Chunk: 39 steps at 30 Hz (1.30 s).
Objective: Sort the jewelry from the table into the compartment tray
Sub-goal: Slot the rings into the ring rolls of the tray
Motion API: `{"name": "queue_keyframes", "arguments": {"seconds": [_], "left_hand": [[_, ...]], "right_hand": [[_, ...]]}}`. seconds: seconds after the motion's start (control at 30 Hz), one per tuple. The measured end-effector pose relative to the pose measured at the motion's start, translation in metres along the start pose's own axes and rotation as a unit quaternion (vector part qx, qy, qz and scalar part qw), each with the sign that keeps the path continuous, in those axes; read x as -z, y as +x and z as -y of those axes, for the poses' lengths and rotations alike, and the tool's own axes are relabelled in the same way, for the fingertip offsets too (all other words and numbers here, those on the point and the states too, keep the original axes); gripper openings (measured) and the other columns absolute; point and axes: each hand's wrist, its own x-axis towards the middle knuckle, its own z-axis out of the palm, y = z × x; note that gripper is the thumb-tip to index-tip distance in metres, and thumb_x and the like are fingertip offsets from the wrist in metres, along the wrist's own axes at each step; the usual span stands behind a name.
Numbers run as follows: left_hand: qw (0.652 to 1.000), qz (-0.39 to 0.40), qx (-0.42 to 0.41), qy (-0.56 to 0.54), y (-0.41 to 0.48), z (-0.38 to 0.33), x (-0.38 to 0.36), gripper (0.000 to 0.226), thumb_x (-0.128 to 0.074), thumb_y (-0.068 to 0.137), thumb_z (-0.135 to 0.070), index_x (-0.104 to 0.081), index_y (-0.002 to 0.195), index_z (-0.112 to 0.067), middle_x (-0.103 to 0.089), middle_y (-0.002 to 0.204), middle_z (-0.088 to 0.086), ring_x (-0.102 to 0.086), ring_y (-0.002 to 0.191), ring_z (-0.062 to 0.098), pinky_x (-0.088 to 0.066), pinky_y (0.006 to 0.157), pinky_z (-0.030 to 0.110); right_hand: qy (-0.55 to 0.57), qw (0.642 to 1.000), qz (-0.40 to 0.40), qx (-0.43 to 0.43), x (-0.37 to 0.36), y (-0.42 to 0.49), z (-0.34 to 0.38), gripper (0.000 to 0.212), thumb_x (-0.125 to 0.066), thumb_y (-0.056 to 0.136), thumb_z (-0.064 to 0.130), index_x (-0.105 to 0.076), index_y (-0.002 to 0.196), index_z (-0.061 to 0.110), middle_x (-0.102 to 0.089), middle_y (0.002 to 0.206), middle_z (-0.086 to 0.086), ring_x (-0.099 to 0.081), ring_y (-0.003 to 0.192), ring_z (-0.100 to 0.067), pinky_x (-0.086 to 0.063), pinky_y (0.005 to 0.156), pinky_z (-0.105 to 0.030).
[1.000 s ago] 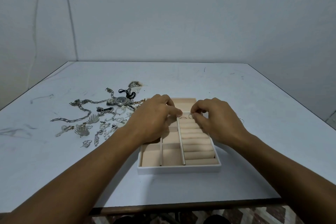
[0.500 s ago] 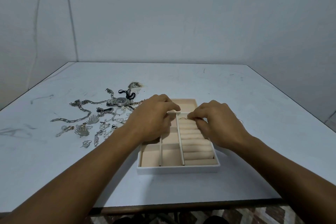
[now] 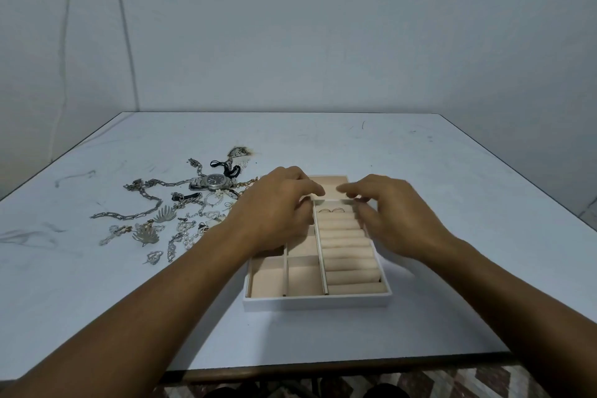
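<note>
A white compartment tray with beige lining lies at the table's middle, with open compartments on its left and ring rolls down its right column. Two thin rings sit in the farthest roll slot. My left hand hovers over the tray's far left compartments, fingers loosely bent, nothing visible in it. My right hand hovers over the far right rim, fingers relaxed and slightly blurred, holding nothing. A pile of loose jewelry lies left of the tray, including a steel watch and chain bracelets.
The pale table stands against a grey wall; its front edge runs just below the tray. Leaf-shaped pieces and a black cord lie in the pile. Patterned floor shows beneath the table edge.
Both hands have lifted and spread apart from the ring roll where their fingertips met. The two rings now show uncovered in the far slot.
</note>
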Motion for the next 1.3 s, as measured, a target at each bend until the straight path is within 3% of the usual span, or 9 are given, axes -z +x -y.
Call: {"name": "queue_keyframes", "arguments": {"seconds": [0.1, 0.17, 0.4, 0.63, 0.77, 0.93, 1.13, 1.3], "left_hand": [[1.000, 0.004, -0.004, 0.004, 0.006, -0.006, -0.001, 0.029, -0.048, 0.094, -0.026, -0.065, 0.117, -0.027, -0.058, 0.116, -0.008, -0.047, 0.113, 0.011, -0.041, 0.091, 0.032], [1.000, 0.014, -0.009, 0.004, 0.014, -0.012, -0.002, 0.028, -0.048, 0.094, -0.027, -0.066, 0.116, -0.027, -0.058, 0.117, -0.007, -0.046, 0.114, 0.012, -0.040, 0.092, 0.030], [0.996, 0.064, -0.058, 0.002, 0.045, -0.046, -0.023, 0.022, -0.054, 0.088, -0.028, -0.073, 0.101, -0.025, -0.064, 0.108, -0.002, -0.051, 0.106, 0.019, -0.044, 0.089, 0.036], [0.990, 0.122, -0.057, 0.043, 0.065, -0.063, -0.042, 0.020, -0.056, 0.088, -0.030, -0.071, 0.100, -0.027, -0.062, 0.111, -0.004, -0.048, 0.112, 0.018, -0.043, 0.090, 0.036], [0.986, 0.132, -0.064, 0.078, 0.076, -0.066, -0.043, 0.018, -0.059, 0.089, -0.029, -0.070, 0.104, -0.027, -0.061, 0.109, -0.006, -0.046, 0.111, 0.017, -0.035, 0.087, 0.031], [0.986, 0.160, -0.045, 0.029, 0.080, -0.078, -0.049, 0.020, -0.067, 0.082, -0.039, -0.072, 0.094, -0.024, -0.071, 0.084, -0.007, -0.062, 0.087, 0.010, -0.035, 0.061, 0.021], [0.981, 0.188, -0.052, 0.017, 0.081, -0.085, -0.053, 0.020, -0.069, 0.082, -0.037, -0.073, 0.096, -0.024, -0.066, 0.077, -0.012, -0.056, 0.083, 0.012, -0.039, 0.071, 0.027], [0.979, 0.199, -0.042, 0.017, 0.084, -0.084, -0.054, 0.015, -0.069, 0.081, -0.032, -0.071, 0.093, -0.023, -0.073, 0.087, -0.007, -0.059, 0.087, 0.012, -0.034, 0.073, 0.030]], "right_hand": [[0.083, 0.994, -0.021, -0.069, 0.017, 0.000, -0.012, 0.028, -0.055, 0.092, 0.013, -0.071, 0.112, 0.025, -0.069, 0.107, 0.010, -0.062, 0.091, -0.005, -0.045, 0.078, -0.016], [0.110, 0.988, -0.027, -0.106, 0.029, -0.004, -0.020, 0.025, -0.058, 0.090, 0.012, -0.072, 0.104, 0.027, -0.070, 0.101, 0.013, -0.063, 0.088, -0.003, -0.044, 0.074, -0.014], [0.072, 0.984, 0.001, -0.164, 0.054, -0.035, -0.043, 0.017, -0.061, 0.088, 0.021, -0.070, 0.089, 0.036, -0.065, 0.082, 0.024, -0.058, 0.073, 0.010, -0.038, 0.060, -0.001], [0.039, 0.978, 0.052, -0.197, 0.057, -0.049, -0.047, 0.010, -0.066, 0.084, 0.026, -0.071, 0.080, 0.033, -0.067, 0.077, 0.017, -0.056, 0.067, 0.006, -0.035, 0.056, -0.011], [0.030, 0.975, 0.064, -0.209, 0.049, -0.049, -0.047, 0.008, -0.066, 0.083, 0.029, -0.068, 0.076, 0.029, -0.068, 0.077, 0.012, -0.060, 0.068, -0.004, -0.050, 0.066, -0.025], [0.013, 0.974, 0.059, -0.218, 0.038, -0.049, -0.049, 0.012, -0.063, 0.083, 0.032, -0.065, 0.074, 0.024, -0.069, 0.073, 0.007, -0.064, 0.071, -0.013, -0.056, 0.070, -0.036], [0.012, 0.977, 0.051, -0.205, 0.035, -0.048, -0.049, 0.014, -0.063, 0.084, 0.032, -0.064, 0.073, 0.023, -0.067, 0.073, 0.007, -0.061, 0.072, -0.013, -0.051, 0.067, -0.032], [0.010, 0.978, 0.049, -0.203, 0.033, -0.047, -0.050, 0.014, -0.063, 0.084, 0.030, -0.062, 0.072, 0.023, -0.066, 0.072, 0.008, -0.061, 0.071, -0.012, -0.051, 0.066, -0.032]]}}
